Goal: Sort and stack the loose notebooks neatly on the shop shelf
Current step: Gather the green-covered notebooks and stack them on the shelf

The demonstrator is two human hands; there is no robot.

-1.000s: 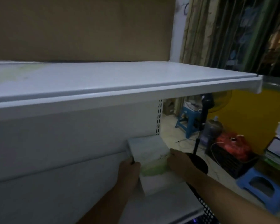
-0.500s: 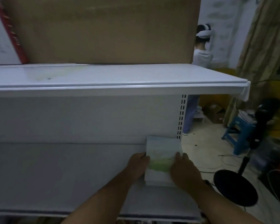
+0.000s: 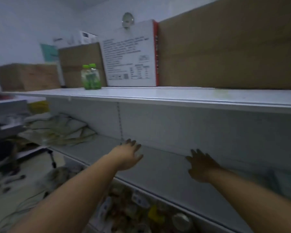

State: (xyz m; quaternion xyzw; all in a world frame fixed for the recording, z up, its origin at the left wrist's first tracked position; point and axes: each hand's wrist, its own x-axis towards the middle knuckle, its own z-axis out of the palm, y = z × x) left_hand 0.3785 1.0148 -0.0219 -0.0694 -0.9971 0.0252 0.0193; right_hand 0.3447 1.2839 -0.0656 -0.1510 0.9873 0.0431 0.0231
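Left hand (image 3: 128, 155) and right hand (image 3: 202, 165): fingers spread, holding nothing, over the lower shelf (image 3: 166, 167); contact with it indiscernible. Notebooks (image 3: 60, 130): blurred heap on that shelf at nine o'clock, covers indistinct.

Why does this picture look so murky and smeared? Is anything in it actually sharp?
Head view: dim bluish light throughout; the right hand lies in shadow, darker than the left hand; blur smears the green-capped bottles and the pile of papers at left; print on the white box is unreadable; nothing is crisp.
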